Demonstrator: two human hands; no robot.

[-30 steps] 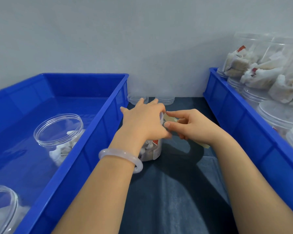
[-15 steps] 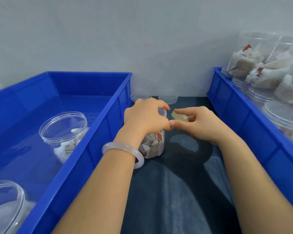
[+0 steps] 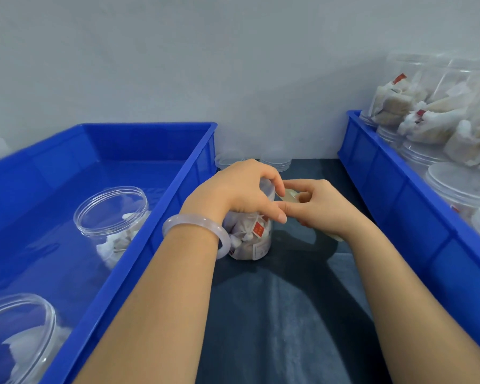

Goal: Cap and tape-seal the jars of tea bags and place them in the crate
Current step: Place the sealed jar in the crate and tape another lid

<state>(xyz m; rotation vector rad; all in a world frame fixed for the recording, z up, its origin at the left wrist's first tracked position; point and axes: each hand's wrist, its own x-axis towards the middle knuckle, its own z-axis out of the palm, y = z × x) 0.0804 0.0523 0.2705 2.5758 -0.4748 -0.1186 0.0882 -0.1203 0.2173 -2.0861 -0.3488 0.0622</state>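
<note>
A clear jar of tea bags (image 3: 251, 239) stands upright on the dark mat between two blue crates. My left hand (image 3: 241, 189) is clamped over its lid from above, hiding the top. Just right of the lid, my right hand (image 3: 316, 205) pinches a beige strip of tape (image 3: 290, 195) against the jar's upper edge; a bit of the tape's other end shows under my right wrist. The left blue crate (image 3: 161, 239) holds two capped jars of tea bags, one at mid crate (image 3: 114, 217) and one at the near left corner (image 3: 17, 336).
The right blue crate (image 3: 394, 189) is packed with jars of tea bags (image 3: 427, 112), some stacked. Two loose clear lids (image 3: 276, 162) lie at the back of the mat against the grey wall. Dark mat (image 3: 283, 314) stretches toward me between the crates.
The jar and both hands sit slightly nearer and lower in view. My left fingers have curled tighter over the lid, and my right hand has brought the tape closer to the jar's rim.
</note>
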